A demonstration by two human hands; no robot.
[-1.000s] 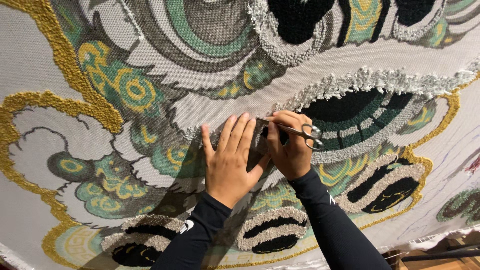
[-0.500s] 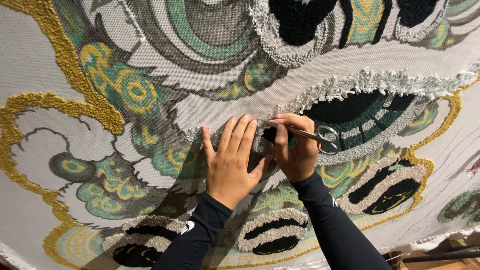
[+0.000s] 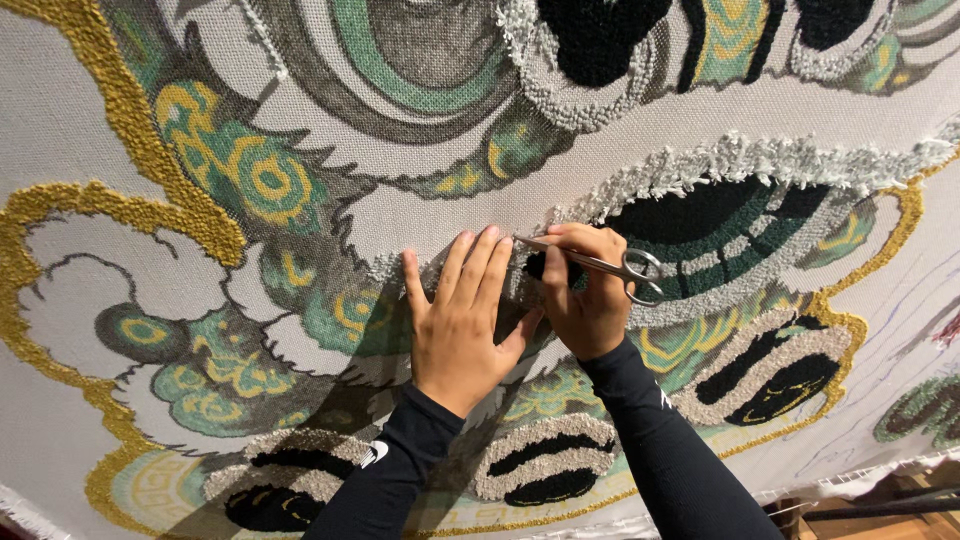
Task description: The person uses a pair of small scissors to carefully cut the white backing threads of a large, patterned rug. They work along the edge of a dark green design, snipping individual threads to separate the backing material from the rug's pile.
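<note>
Head view of a large tufted rug [image 3: 130, 110] stretched across nearly the whole frame, its pale woven backing bearing an ornate design in gold, green, grey, white and black yarn. The left hand [image 3: 462, 320] lies flat on the rug near the centre, palm down, fingers straight and close together with the tips pointing up the cloth; it holds nothing and presses on a band of grey-white pile. Just beside it, thumb nearly touching thumb, the right hand [image 3: 588, 300] is closed around a pair of small metal scissors [image 3: 590, 262]. The scissors lie almost level: their finger loops project past the knuckles toward the right, and the slim blades run leftward, ending at the tips of the left hand's fingers. The blades appear drawn nearly together; whether they are fully closed cannot be told. Both forearms wear tight black sleeves [image 3: 660, 450] entering from the lower edge. A shaggy white pile ridge [image 3: 760, 160] arches above the right hand, over a dark green and black field [image 3: 700, 215]. A thick gold outline [image 3: 110, 200] curls across the left part of the rug. At the lower right corner the rug's fringed edge [image 3: 860, 478] meets a strip of wooden surface [image 3: 880, 525].
</note>
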